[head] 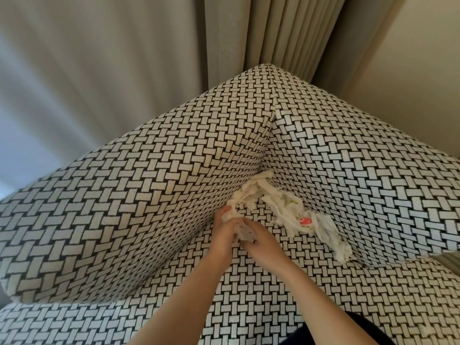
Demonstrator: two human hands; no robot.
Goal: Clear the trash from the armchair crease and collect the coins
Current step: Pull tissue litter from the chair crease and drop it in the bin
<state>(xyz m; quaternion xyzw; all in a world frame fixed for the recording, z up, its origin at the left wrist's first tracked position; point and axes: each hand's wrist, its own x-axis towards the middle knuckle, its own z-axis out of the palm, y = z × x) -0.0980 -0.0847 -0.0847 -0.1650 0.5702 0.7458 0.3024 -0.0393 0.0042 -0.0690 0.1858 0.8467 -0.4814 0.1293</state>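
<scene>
Head view: our white paper trash (pixel 286 207), shredded and tissue-like, lies bunched on the seat in the back corner of the armchair (pixel 149 195). Both our forearms reach forward with the hands pressed close together. Our left hand (pixel 221 230) and right hand (pixel 258 239) curl their fingers round the near end of the wad, gripping it. Beyond them the shreds trail rightward along the foot of the side cushion (pixel 361 175), an orange scrap (pixel 305 221) among them. Beige curtains (pixel 273 33) hang behind.
</scene>
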